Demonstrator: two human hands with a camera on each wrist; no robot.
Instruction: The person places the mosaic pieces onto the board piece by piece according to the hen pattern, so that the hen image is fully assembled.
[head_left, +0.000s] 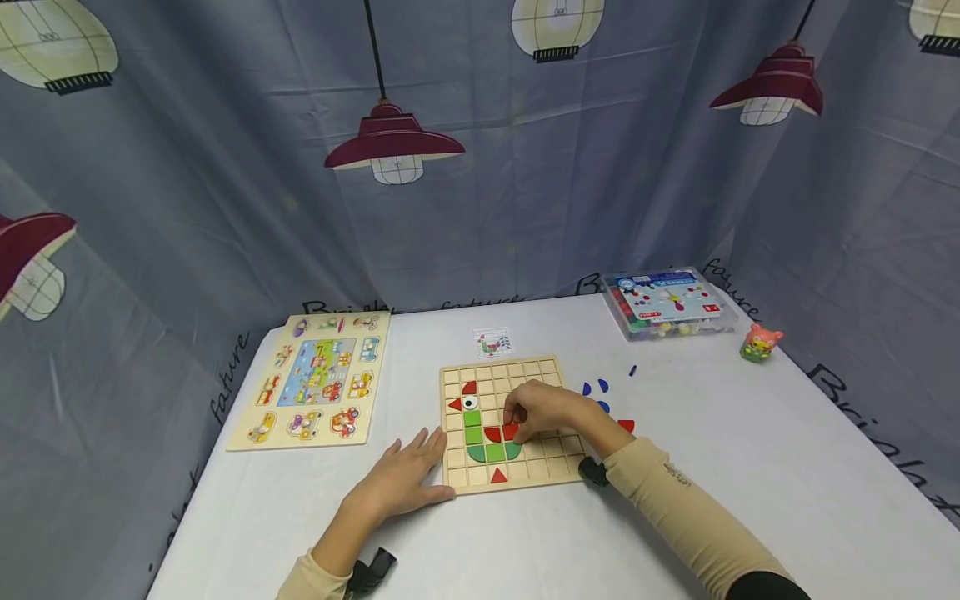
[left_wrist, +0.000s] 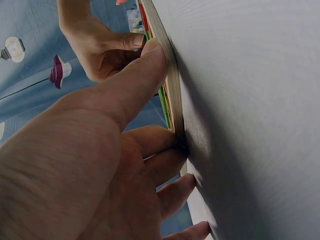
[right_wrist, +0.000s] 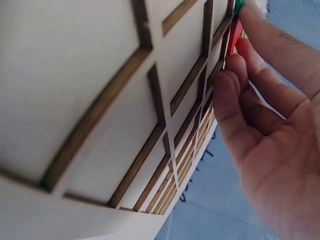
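A wooden grid board (head_left: 467, 482) lies on the table, with colored pieces forming a bird-like figure. My right hand (head_left: 542, 408) is over the middle of the board, thumb and forefinger at a red piece (right_wrist: 234, 35) in a cell. Beside that piece is a red quarter-circle (head_left: 492, 434); green squares (head_left: 472, 435) and dark green rounded pieces (head_left: 476, 453) lie around it. Higher up are a round eye piece (head_left: 470, 402) and a red triangle (head_left: 455, 404). My left hand (head_left: 405, 477) rests at the board's left edge, fingers extended, with the thumb on the rim in the left wrist view.
Several blue pieces (head_left: 603, 386) and a red piece (head_left: 626, 425) lie right of the board. Behind it is a small picture card (head_left: 492, 342). A picture puzzle (head_left: 378, 417) lies left. At the back right are a clear box (head_left: 671, 304) and a small figurine (head_left: 761, 342).
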